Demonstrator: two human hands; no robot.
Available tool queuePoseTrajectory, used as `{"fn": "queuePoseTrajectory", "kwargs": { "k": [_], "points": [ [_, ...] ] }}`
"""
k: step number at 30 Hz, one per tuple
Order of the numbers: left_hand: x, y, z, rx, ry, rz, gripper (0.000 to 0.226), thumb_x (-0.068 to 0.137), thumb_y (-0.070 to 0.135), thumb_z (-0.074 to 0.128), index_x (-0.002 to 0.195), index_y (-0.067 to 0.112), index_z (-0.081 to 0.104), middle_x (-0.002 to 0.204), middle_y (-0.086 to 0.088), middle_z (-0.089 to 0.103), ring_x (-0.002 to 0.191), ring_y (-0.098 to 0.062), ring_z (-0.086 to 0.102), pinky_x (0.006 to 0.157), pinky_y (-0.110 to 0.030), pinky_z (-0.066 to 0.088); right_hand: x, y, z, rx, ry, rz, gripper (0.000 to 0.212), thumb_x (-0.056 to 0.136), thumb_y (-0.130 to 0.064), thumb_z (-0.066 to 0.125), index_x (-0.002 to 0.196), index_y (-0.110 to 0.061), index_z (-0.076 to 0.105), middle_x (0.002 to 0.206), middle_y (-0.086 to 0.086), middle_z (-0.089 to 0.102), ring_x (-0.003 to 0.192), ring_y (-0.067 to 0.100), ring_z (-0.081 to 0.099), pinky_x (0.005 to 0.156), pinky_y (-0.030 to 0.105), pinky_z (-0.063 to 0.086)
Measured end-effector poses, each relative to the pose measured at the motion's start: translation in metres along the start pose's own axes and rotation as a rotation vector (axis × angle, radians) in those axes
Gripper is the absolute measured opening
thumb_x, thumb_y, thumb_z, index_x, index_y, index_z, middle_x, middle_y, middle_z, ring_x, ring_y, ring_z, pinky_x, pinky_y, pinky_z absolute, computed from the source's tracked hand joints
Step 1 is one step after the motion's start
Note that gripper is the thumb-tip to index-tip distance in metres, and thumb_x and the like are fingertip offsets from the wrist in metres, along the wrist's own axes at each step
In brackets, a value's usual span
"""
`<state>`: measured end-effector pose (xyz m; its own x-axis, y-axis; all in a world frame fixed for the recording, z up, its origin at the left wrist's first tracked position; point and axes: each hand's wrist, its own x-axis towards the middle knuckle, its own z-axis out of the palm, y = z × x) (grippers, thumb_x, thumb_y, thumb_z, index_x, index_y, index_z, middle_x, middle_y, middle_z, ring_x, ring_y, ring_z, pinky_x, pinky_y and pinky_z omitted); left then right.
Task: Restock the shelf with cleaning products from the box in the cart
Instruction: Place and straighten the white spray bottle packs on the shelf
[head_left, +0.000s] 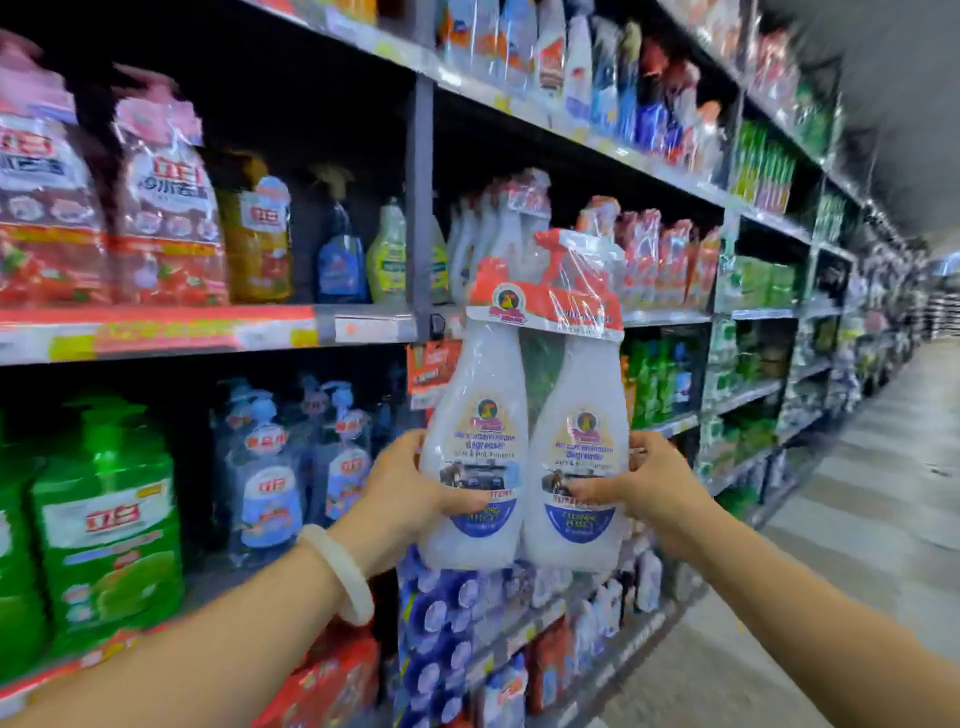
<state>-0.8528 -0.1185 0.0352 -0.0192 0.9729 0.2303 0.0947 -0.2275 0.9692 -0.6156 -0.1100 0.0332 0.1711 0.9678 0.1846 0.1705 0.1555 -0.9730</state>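
The person holds a shrink-wrapped twin pack of degreaser spray bottles (524, 447) upright in front of the shelving, just right of centre. The left hand (410, 493) grips the left bottle from its 9 o'clock side, thumb curled across the label front. The right hand (641, 483) clasps the right bottle from 3 o'clock, thumb likewise on the front and fingers wrapped behind. Gripping both flanks low down likely keeps the wide, top-heavy pack level and its labels facing out.

At 12 o'clock from the pack, the middle shelf (670, 317) carries matching white bottles with red trigger heads (498, 228), so that row is probably the destination. A pale bangle (340, 574) sits on the left wrist. Green pump bottles (104, 514) stand at 9 o'clock on the lower shelf. Cart and box are out of view.
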Motion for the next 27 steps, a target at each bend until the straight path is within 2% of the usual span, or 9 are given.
{"fn": "queuePoseTrajectory", "kwargs": {
  "k": [3, 5, 8, 12, 15, 19, 21, 24, 27],
  "points": [
    [0.068, 0.014, 0.028, 0.010, -0.043, 0.084, 0.054, 0.059, -0.006, 0.084, 0.094, 0.022, 0.055, 0.094, -0.002, 0.069, 0.082, -0.017, 0.067, 0.073, -0.038, 0.057, 0.071, -0.010, -0.015, 0.022, 0.020, -0.044, 0.078, 0.052, 0.004, 0.088, 0.120, -0.002, 0.048, 0.101, 0.018, 0.070, 0.086, 0.033, 0.070, 0.071, 0.043, 0.058],
    [0.115, 0.028, 0.040, -0.013, -0.042, 0.120, 0.057, 0.057, -0.006, 0.085, 0.101, 0.017, 0.057, 0.094, -0.003, 0.070, 0.080, -0.017, 0.068, 0.071, -0.035, 0.057, 0.122, -0.028, -0.021, 0.024, 0.024, -0.084, 0.076, 0.053, 0.003, 0.088, 0.118, -0.003, 0.048, 0.099, 0.016, 0.070, 0.084, 0.031, 0.070, 0.068, 0.041, 0.059],
    [0.183, 0.051, 0.053, -0.027, 0.006, 0.207, 0.050, 0.056, -0.006, 0.086, 0.089, 0.019, 0.058, 0.087, 0.000, 0.070, 0.074, -0.012, 0.066, 0.068, -0.032, 0.057, 0.188, -0.062, -0.025, 0.034, 0.014, -0.181, 0.060, 0.062, 0.007, 0.081, 0.112, -0.002, 0.049, 0.095, 0.015, 0.069, 0.080, 0.028, 0.068, 0.060, 0.033, 0.056],
    [0.259, 0.082, 0.064, -0.006, 0.031, 0.307, 0.051, 0.057, -0.003, 0.086, 0.100, 0.008, 0.064, 0.091, -0.004, 0.072, 0.076, -0.015, 0.068, 0.065, -0.026, 0.058, 0.266, -0.093, -0.029, 0.061, 0.029, -0.268, 0.061, 0.065, 0.004, 0.080, 0.115, -0.004, 0.046, 0.102, 0.016, 0.067, 0.082, 0.029, 0.067, 0.061, 0.034, 0.054],
    [0.300, 0.097, 0.076, 0.019, 0.026, 0.346, 0.043, 0.059, -0.002, 0.085, 0.093, 0.013, 0.064, 0.094, -0.006, 0.072, 0.080, -0.019, 0.069, 0.072, -0.035, 0.058, 0.316, -0.105, -0.032, 0.045, 0.050, -0.323, 0.063, 0.061, 0.000, 0.083, 0.114, -0.004, 0.050, 0.106, 0.016, 0.068, 0.089, 0.030, 0.068, 0.072, 0.040, 0.056],
    [0.350, 0.105, 0.088, 0.072, 0.095, 0.390, 0.040, 0.061, -0.001, 0.085, 0.083, 0.018, 0.058, 0.095, -0.007, 0.069, 0.089, -0.026, 0.068, 0.083, -0.041, 0.056, 0.371, -0.115, -0.033, 0.048, 0.030, -0.398, 0.054, 0.068, -0.001, 0.080, 0.114, -0.006, 0.052, 0.100, 0.007, 0.067, 0.082, 0.018, 0.067, 0.063, 0.027, 0.053],
    [0.373, 0.108, 0.095, 0.107, 0.145, 0.408, 0.046, 0.059, 0.004, 0.087, 0.095, 0.013, 0.060, 0.101, -0.008, 0.070, 0.093, -0.026, 0.068, 0.086, -0.044, 0.055, 0.402, -0.117, -0.032, 0.069, 0.005, -0.424, 0.051, 0.069, -0.002, 0.079, 0.110, -0.010, 0.050, 0.094, 0.003, 0.065, 0.081, 0.017, 0.065, 0.061, 0.024, 0.049],
    [0.406, 0.109, 0.106, 0.103, 0.235, 0.429, 0.062, 0.059, 0.004, 0.087, 0.112, 0.004, 0.056, 0.107, -0.011, 0.069, 0.095, -0.027, 0.067, 0.086, -0.046, 0.055, 0.450, -0.121, -0.028, 0.085, -0.050, -0.472, 0.041, 0.070, -0.001, 0.079, 0.101, -0.012, 0.054, 0.091, 0.002, 0.066, 0.084, 0.023, 0.066, 0.067, 0.029, 0.054],
    [0.435, 0.107, 0.118, 0.097, 0.312, 0.429, 0.044, 0.063, -0.001, 0.084, 0.097, 0.010, 0.058, 0.094, -0.003, 0.067, 0.086, -0.020, 0.066, 0.075, -0.036, 0.056, 0.497, -0.121, -0.025, 0.094, -0.113, -0.505, 0.039, 0.072, 0.004, 0.076, 0.104, -0.003, 0.055, 0.093, 0.007, 0.067, 0.079, 0.020, 0.066, 0.059, 0.019, 0.057]
  ]
}}
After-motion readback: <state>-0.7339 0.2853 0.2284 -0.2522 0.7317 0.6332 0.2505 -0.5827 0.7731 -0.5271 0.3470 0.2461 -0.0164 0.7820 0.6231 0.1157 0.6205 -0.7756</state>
